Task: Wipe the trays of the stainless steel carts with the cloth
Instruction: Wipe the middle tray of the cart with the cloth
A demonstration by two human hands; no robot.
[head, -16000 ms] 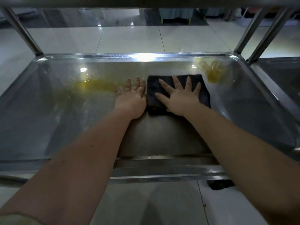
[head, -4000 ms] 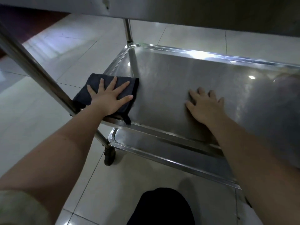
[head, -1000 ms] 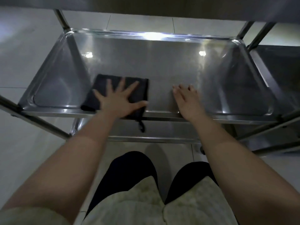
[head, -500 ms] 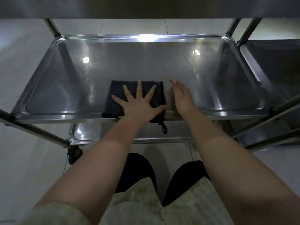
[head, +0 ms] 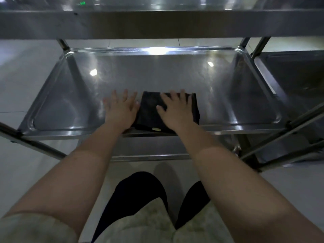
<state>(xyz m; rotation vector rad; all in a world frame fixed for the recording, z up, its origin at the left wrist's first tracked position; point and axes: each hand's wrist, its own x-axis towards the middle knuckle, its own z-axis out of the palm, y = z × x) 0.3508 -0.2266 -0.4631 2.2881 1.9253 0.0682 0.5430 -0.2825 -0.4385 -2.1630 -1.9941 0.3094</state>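
A folded dark cloth lies near the front rim of the middle stainless steel tray. My right hand presses flat on the cloth's right part, fingers spread. My left hand rests flat on the bare tray just left of the cloth, touching its left edge. The tray surface looks shiny, with light reflections at the back.
The cart's upper tray overhangs at the top. A lower tray shows below the front rim. A second cart stands close on the right. Cart legs slant at both sides. My knees are beneath, on a tiled floor.
The cloth passed from under my left hand to under my right hand and shifted right. My left hand now lies on the bare tray beside it.
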